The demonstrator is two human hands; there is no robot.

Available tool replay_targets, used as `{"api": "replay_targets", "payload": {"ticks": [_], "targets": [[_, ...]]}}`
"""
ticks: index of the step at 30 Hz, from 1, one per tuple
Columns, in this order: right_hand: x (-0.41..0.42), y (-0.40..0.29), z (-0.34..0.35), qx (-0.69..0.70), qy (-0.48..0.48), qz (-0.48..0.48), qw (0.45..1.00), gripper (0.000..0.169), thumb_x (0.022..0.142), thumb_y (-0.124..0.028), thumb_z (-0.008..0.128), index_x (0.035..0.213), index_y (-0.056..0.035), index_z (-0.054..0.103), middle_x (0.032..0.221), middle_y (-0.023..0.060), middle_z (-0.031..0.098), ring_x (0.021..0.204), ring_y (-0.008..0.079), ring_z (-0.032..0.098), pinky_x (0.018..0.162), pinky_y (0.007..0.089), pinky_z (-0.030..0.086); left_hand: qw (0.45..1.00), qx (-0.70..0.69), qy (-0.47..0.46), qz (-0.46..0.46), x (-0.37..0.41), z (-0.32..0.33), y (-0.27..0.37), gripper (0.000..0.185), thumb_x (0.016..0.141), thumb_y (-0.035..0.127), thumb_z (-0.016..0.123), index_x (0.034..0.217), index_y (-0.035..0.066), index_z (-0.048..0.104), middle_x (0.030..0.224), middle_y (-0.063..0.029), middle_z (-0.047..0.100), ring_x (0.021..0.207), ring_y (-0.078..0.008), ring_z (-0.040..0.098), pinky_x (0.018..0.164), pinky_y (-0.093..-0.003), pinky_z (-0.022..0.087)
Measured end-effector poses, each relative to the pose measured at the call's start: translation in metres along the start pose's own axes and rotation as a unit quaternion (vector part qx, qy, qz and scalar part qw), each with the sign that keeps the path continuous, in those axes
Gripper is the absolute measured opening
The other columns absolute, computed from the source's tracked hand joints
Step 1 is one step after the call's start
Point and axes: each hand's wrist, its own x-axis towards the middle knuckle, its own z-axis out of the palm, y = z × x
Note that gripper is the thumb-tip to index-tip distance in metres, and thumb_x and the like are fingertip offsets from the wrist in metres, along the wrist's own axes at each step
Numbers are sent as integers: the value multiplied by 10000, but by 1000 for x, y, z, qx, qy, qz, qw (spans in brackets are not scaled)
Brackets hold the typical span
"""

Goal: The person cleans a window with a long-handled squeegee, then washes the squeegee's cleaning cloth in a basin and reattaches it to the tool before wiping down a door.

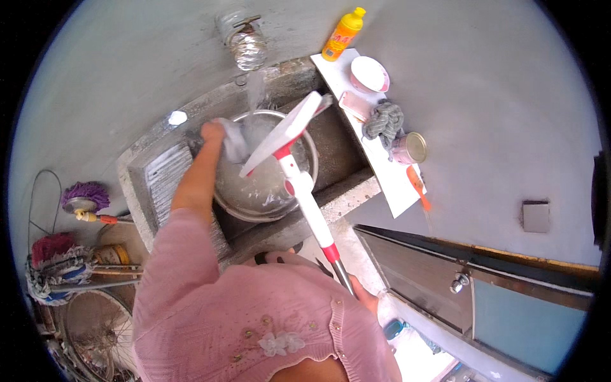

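My left hand (213, 132) grips a wet light-coloured cloth (234, 142) at the left rim of a round metal basin (313, 164). The basin holds cloudy water and sits in a concrete sink (351, 193). My right hand (365, 295), partly hidden by the pink top, is closed around the metal pole of a white-and-red mop (312, 215). The mop's flat head (286, 131) is raised over the basin's right part. Water runs down behind the basin from a tap (246, 40) wrapped in clear and silvery material.
A ribbed washboard slab (167, 176) forms the sink's left part. On a white board (392, 193) at the right are a bowl (370, 74), a grey cloth (384, 120), a tin (409, 148) and a yellow bottle (342, 36). Mops (62, 267) and a bicycle wheel (71, 324) stand left.
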Motion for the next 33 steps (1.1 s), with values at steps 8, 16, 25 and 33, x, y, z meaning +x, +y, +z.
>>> {"api": "replay_targets", "payload": {"ticks": [8, 16, 25, 33], "targets": [[51, 130, 17, -18, 141, -44, 989, 403, 838, -90, 684, 1223, -111, 566, 644, 38, 499, 570, 112, 481, 563, 273, 448, 865, -464, -192, -3, -81, 14, 11, 293, 923, 190, 574, 1129, -18, 598, 1021, -98, 658, 876, -198, 610, 775, -349, 474], [174, 229, 47, -1, 191, -73, 979, 273, 835, -54, 680, 1063, -74, 531, 666, 4, 484, 607, 109, 486, 568, 279, 433, 901, -316, -295, -42, -155, 37, -9, 404, 958, 226, 534, 1296, 5, 528, 1231, -120, 590, 1083, -230, 553, 924, -361, 420], [233, 257, 68, 11, 216, -113, 970, 287, 781, -111, 729, 1013, -65, 566, 720, 77, 568, 673, 223, 576, 657, 354, 482, 904, -288, -316, -32, -190, 15, -7, 394, 963, 233, 531, 1272, -11, 547, 1177, -115, 625, 1054, -235, 573, 922, -354, 426], [266, 262, 63, -80, 162, -18, 983, 414, 717, -194, 764, 1048, -69, 550, 845, 188, 650, 826, 402, 636, 730, 458, 505, 882, -413, -226, -25, -169, 23, -11, 461, 947, 284, 573, 1278, -35, 537, 1234, -104, 604, 1107, -210, 554, 946, -330, 420]]}}
